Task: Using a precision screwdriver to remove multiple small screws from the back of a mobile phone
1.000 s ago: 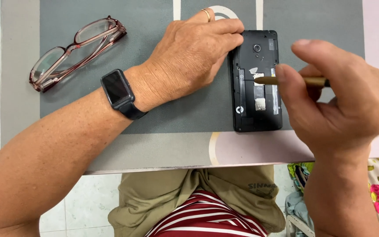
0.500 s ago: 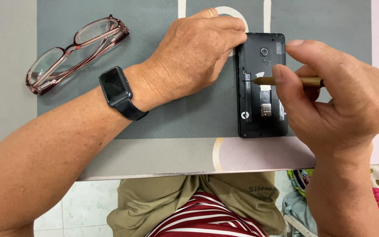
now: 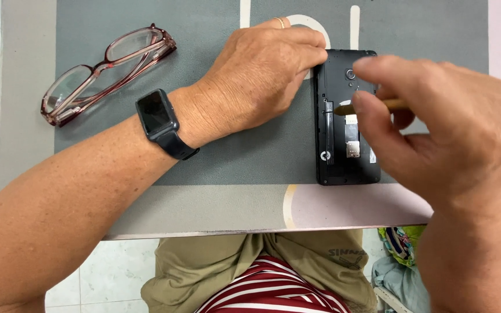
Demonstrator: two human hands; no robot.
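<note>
A black phone with its back cover off lies on a grey mat, inner slots showing. My left hand, with a ring and a black wrist watch on that arm, presses against the phone's upper left edge. My right hand pinches a thin brown stick-like tool, whose tip touches the phone's inside near the camera. Part of the phone's right side is hidden by my right hand.
Red-brown framed glasses lie folded on the mat's upper left. The table's near edge runs just above my lap. White floor tiles show at left, and flowered cloth sits at the far right.
The view has shifted slightly. My right hand has moved up and left over the phone, with the tool tip staying near the phone's upper inside. The left hand keeps its hold.
</note>
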